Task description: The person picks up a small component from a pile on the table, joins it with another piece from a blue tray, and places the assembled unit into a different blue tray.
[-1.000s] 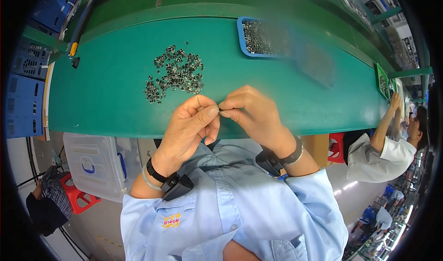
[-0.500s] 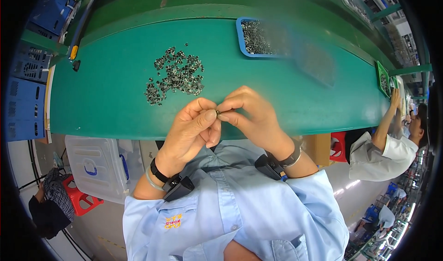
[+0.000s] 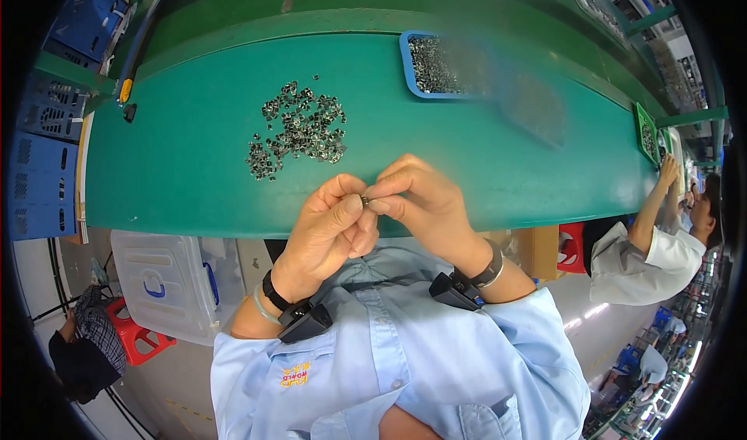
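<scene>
A pile of small metal parts lies on the green table. Nearer, the left hand and right hand pinch one tiny metal part between their fingertips (over the table's edge). A blue tray sits farther right.

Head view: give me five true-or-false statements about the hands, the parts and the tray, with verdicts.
1. Both hands pinch one small dark part between their fingertips. True.
2. The left hand rests flat on the bench. False: it is raised, meeting the right hand.
3. A loose pile of parts lies on the bench. True.
4. The blue tray is empty. False: it holds many small parts.
5. The pile lies right of the tray. False: it lies to its left.
</scene>
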A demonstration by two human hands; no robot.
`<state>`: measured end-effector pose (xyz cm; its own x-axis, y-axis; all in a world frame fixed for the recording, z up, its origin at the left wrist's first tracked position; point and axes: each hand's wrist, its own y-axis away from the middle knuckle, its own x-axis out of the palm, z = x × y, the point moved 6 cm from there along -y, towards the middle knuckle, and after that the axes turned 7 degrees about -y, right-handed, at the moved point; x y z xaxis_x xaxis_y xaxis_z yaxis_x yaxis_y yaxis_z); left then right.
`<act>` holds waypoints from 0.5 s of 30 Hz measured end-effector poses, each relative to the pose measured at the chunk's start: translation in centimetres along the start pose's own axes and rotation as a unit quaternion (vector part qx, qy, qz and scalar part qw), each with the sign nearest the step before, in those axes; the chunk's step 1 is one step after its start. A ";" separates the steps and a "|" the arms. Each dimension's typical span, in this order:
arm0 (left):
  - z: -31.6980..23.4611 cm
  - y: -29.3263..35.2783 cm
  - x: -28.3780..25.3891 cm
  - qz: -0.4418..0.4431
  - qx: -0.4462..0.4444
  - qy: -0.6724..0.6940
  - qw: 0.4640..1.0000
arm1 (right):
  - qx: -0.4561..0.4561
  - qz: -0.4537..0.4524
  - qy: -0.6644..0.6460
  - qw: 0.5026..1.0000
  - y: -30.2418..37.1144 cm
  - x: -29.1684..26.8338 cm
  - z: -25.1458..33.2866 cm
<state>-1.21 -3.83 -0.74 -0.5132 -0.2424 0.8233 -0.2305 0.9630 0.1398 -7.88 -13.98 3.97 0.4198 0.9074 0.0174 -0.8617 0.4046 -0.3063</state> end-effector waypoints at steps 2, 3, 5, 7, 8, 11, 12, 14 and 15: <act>0.0 0.0 -0.1 -0.007 0.003 -0.007 1.000 | 0.000 -0.002 0.006 1.000 0.0 0.1 -0.1; 0.0 0.0 -0.2 -0.010 0.004 -0.010 1.000 | -0.001 -0.003 0.012 1.000 0.1 0.1 -0.1; -0.1 0.0 -0.1 -0.013 0.008 -0.014 1.000 | 0.000 -0.005 0.018 1.000 0.1 0.1 -0.2; -0.2 0.0 -0.1 -0.017 0.014 -0.023 0.999 | -0.005 -0.005 0.019 1.000 0.1 0.1 -0.2; -0.3 0.0 0.0 -0.018 0.014 -0.022 0.999 | -0.008 -0.006 0.019 1.000 0.1 0.1 -0.3; -0.7 -0.1 0.1 -0.027 0.022 -0.052 0.998 | -0.011 -0.010 0.026 1.000 0.1 0.0 -0.3; -0.7 -0.2 0.2 -0.027 0.022 -0.052 0.998 | -0.013 -0.012 0.029 0.999 0.1 0.0 -0.4; -0.9 -0.2 0.2 -0.035 0.024 -0.072 0.997 | -0.012 -0.013 0.030 0.999 0.1 -0.1 -0.5; -1.0 -0.2 0.3 -0.039 0.024 -0.082 0.996 | -0.010 -0.014 0.031 0.999 0.2 -0.1 -0.6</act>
<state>-0.48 -3.98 -0.03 -0.6193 -0.3360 0.7096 -0.3124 0.9346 0.1699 -7.89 -14.07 3.32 0.4613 0.8866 -0.0329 -0.8437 0.4269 -0.3254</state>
